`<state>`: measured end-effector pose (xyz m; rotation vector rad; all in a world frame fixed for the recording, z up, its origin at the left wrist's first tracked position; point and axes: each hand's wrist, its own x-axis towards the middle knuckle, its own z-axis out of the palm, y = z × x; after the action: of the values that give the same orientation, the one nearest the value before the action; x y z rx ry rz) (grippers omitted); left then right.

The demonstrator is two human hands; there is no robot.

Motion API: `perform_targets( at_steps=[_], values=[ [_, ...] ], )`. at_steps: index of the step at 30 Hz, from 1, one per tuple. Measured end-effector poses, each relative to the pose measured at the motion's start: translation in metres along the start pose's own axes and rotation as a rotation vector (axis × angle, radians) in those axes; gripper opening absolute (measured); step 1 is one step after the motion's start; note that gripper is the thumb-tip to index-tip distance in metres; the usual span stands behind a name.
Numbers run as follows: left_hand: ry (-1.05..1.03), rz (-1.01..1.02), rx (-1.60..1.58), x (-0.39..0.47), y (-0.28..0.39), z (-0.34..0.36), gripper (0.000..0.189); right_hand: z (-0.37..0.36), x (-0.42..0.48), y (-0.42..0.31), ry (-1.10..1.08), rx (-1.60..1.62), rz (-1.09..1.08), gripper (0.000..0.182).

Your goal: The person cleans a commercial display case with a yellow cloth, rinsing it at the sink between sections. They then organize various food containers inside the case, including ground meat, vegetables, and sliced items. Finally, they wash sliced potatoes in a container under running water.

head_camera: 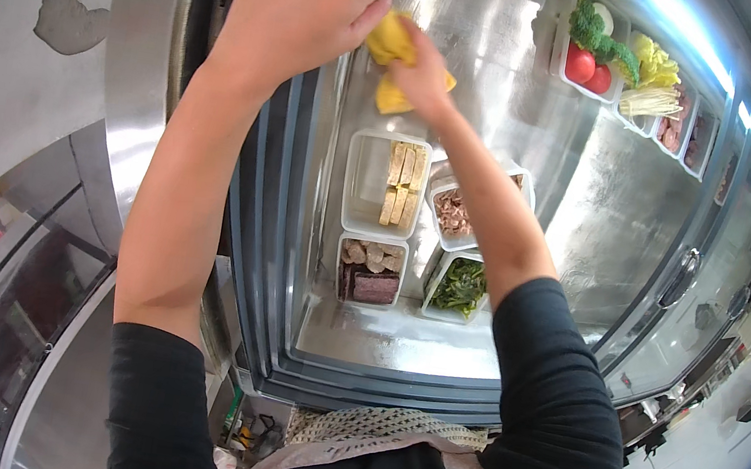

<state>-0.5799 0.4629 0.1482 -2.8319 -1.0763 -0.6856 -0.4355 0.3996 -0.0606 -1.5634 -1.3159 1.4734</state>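
Note:
My right hand (422, 78) presses a folded yellow cloth (395, 95) on the stainless steel floor (478, 31) of a glass-sided display case. Nearer the camera, my left hand (308, 2) is raised by the case's left edge; its fingertips reach the picture's top, and whether they grip anything is not visible. Below the cloth stands a plastic container of pale yellow blocks (383, 185), with a container of dark slabs and round pieces (371, 272) under it. Beside them are a container of chopped meat (453, 213), partly behind my right forearm, and one of green leafy vegetables (458, 287).
At the far right stand containers of broccoli and tomatoes (591, 56), of lettuce and enoki mushrooms (652, 76), and of meat (672, 130). Dark frame rails (389, 386) border the case at left and near side. Sliding glass (711, 277) lines the right.

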Motion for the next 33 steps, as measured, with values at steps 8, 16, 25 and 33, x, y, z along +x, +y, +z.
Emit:
perform_targets(
  at_steps=[8,16,25,33],
  values=[
    [-0.015,-0.019,-0.113,0.003,0.003,-0.010,0.013,-0.102,0.004,0.055,0.303,-0.947,-0.213,0.064],
    [-0.058,-0.039,-0.196,0.008,0.005,-0.007,0.012,0.017,0.076,0.023,0.498,-1.060,-0.217,0.064],
    [-0.040,-0.082,-0.179,0.000,0.002,-0.005,0.018,-0.038,0.005,0.056,-0.342,-1.120,-0.793,0.068],
    [-0.062,-0.003,-0.171,0.000,0.003,-0.001,0.018,-0.100,0.086,0.038,0.414,-1.289,-0.370,0.068]
  ],
)
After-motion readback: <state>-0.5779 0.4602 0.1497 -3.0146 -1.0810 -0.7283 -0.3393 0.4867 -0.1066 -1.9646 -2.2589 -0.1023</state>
